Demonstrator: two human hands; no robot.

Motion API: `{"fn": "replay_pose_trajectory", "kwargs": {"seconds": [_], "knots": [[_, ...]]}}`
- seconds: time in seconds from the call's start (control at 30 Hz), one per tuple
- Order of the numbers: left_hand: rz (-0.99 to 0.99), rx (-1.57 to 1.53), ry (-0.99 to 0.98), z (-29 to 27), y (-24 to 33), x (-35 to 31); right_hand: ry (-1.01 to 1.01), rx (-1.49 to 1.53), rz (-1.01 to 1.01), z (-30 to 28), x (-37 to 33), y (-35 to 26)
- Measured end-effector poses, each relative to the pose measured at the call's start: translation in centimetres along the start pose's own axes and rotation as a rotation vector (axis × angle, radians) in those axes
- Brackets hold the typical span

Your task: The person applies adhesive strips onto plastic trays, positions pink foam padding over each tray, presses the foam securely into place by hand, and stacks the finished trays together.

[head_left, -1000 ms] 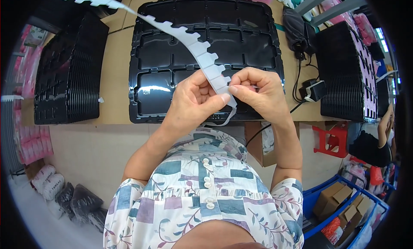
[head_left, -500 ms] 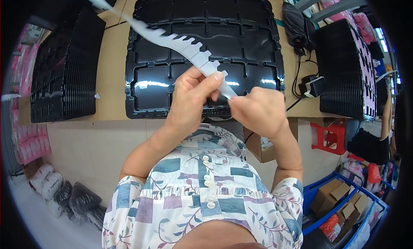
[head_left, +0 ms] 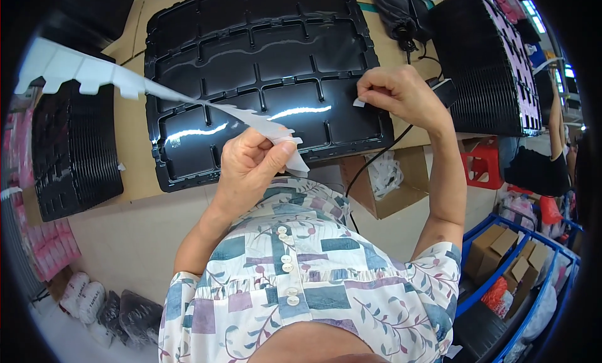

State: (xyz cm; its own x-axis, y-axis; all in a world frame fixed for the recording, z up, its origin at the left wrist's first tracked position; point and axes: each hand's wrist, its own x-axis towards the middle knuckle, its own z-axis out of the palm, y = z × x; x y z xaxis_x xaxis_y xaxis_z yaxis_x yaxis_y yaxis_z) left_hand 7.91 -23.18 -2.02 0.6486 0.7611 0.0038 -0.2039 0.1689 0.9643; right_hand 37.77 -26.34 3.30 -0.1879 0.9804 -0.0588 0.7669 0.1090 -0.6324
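Observation:
My left hand [head_left: 254,165] pinches the near end of a long white notched strip [head_left: 128,82], which looks like a backing strip carrying stickers or tape tabs. From there the strip twists up to the far left, above the front of a black plastic tray [head_left: 188,121] with shallow compartments. Over the tray's right front part, my right hand [head_left: 401,99] is closed in a pinch on a small white tab [head_left: 359,102]. This tab is apart from the strip and close to the tray's surface; I cannot tell whether it touches.
Stacks of black trays stand on the left [head_left: 78,149] and right [head_left: 483,62] of the table. A black cable [head_left: 382,151] runs over the front edge near a cardboard box [head_left: 401,190] holding white scraps. A red stool [head_left: 481,162] is at the right.
My right hand has pulled away from the strip, moving right and up with a small tab. My left hand has moved slightly left and down with the strip. The whole view has turned.

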Motion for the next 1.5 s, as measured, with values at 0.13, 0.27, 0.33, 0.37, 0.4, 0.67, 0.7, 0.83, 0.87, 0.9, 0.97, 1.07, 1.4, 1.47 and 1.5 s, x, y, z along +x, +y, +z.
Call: {"fn": "replay_pose_trajectory", "kwargs": {"seconds": [0.13, 0.27, 0.33, 0.37, 0.4, 0.67, 0.7, 0.83, 0.87, 0.9, 0.97, 1.07, 1.4, 1.47, 1.5], "knots": [[0.017, 0.018, -0.028, -0.2, 0.0, 0.1, 0.123, -0.231, -0.131, 1.2, 0.1, 0.8], [0.057, 0.042, -0.052, -0.2, -0.2, 0.0, 0.184, -0.249, -0.177, 1.6, -0.1, 1.3], [0.06, 0.046, -0.06, -0.3, -0.3, 0.1, 0.188, -0.309, -0.177, 1.6, -0.1, 1.1], [0.065, 0.054, -0.067, -0.4, -0.2, 0.1, 0.195, -0.369, -0.179, 1.7, 0.0, 0.9], [0.065, 0.054, -0.066, -0.4, -0.3, 0.1, 0.195, -0.369, -0.181, 2.0, 0.0, 0.8], [0.099, 0.094, -0.076, -0.6, -0.6, 0.2, 0.191, -0.59, -0.242, 2.9, 0.2, 0.7], [0.101, 0.092, -0.072, -0.6, -0.6, 0.1, 0.19, -0.619, -0.259, 3.5, 0.1, -0.1], [0.095, 0.091, -0.087, -0.6, -0.4, 0.2, 0.193, -0.61, -0.261, 3.4, -0.5, -0.3], [0.089, 0.059, -0.079, -0.4, -0.3, 0.2, 0.244, -0.572, -0.273, 3.3, -0.4, 0.1], [0.09, 0.058, -0.079, -0.4, -0.3, 0.3, 0.272, -0.618, -0.227, 3.5, -0.2, 0.4], [0.045, 0.05, -0.096, -0.7, -0.1, 0.4, 0.293, -0.676, -0.215, 3.9, 0.3, 0.3], [0.063, 0.066, -0.088, -0.6, -0.1, 0.4, 0.299, -0.758, -0.196, 4.2, 0.2, -0.2], [0.138, -0.192, -0.069, -1.3, 1.1, -0.9, 0.466, 0.148, 0.046, 2.8, -5.6, 0.1], [0.092, -0.29, -0.039, -3.3, 3.0, -2.7, 0.726, 1.026, 0.189, 3.6, -9.4, 1.5], [0.11, -0.344, 0.025, -5.7, 3.5, -4.5, 0.78, 1.026, 0.253, 4.2, -11.1, 1.5]]}}
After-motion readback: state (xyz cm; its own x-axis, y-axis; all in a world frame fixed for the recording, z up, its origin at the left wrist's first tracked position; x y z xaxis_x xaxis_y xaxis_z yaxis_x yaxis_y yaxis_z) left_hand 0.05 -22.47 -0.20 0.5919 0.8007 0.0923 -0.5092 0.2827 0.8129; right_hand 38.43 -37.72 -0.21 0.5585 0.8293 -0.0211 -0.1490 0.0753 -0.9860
